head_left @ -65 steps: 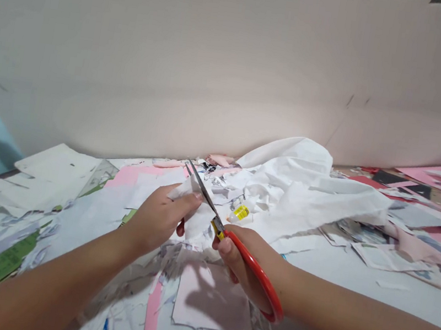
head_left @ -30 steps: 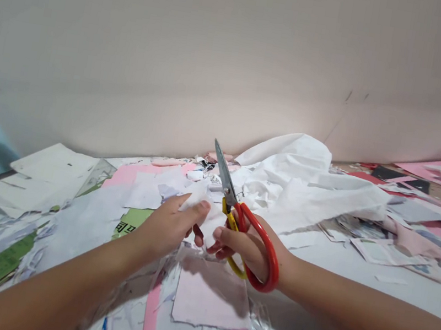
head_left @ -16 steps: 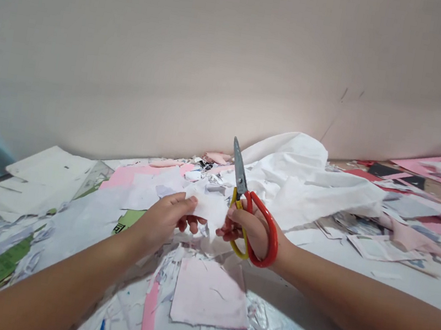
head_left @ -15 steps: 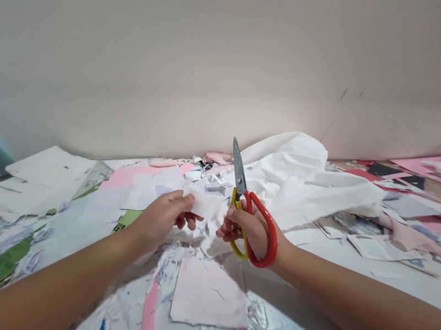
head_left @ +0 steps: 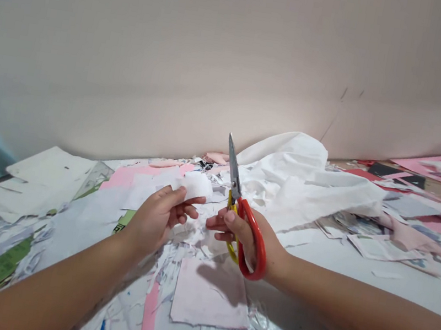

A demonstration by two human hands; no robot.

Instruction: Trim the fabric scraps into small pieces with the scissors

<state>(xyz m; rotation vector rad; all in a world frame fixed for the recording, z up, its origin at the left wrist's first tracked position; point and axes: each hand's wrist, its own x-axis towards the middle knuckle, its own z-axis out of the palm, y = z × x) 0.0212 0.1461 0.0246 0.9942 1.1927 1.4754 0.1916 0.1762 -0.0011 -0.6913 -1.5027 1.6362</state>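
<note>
My left hand point(head_left: 165, 212) pinches a small white piece of paper or cloth point(head_left: 196, 185) between thumb and fingers. Across from it, my right hand point(head_left: 249, 234) is closed on scissors point(head_left: 252, 242) with one red and one yellow handle. Their blades are together and point up and away from me. Below the hands lies a pale pink square point(head_left: 209, 300) on the white table. Just beyond the scissors is a crumpled white sheet of cloth point(head_left: 297, 182).
A beige panel point(head_left: 219, 64) rises behind the table. Paper scraps cover much of the surface, with green pieces point(head_left: 4, 262) and white sheets point(head_left: 51, 177) at left. A pink strip point(head_left: 149, 318) lies near me; more scraps point(head_left: 384, 238) pile up at right.
My right hand has drawn slightly back and left with the scissors, away from the white piece. My left hand has tilted the piece up, and more of it shows.
</note>
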